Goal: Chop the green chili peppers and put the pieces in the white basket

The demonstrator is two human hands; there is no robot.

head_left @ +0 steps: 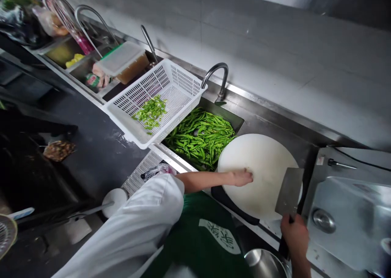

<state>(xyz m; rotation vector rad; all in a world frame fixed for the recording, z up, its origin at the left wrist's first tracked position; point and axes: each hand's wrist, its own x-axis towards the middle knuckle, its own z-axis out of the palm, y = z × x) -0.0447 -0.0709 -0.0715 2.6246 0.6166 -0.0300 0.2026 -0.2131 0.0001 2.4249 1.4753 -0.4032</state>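
Note:
My right hand (295,233) is wrapped round the handle of a cleaver (289,191), its broad blade over the right edge of a round white chopping board (259,159). On the left part of the board rests my left hand (243,177), fingers curled and pressed together; what they hold, if anything, is hidden. Long green peppers (204,133) fill the sink basin just beyond and left of the board. A white perforated basket (183,84) sits across the sinks further left, with chopped green pepper pieces (151,111) in it.
A curved tap (224,76) rises behind the peppers. To the right lies a steel sink (345,212) with a drain. A metal pot (264,263) stands below the board. Further left are a lidded plastic container (122,60) and bagged goods (21,21).

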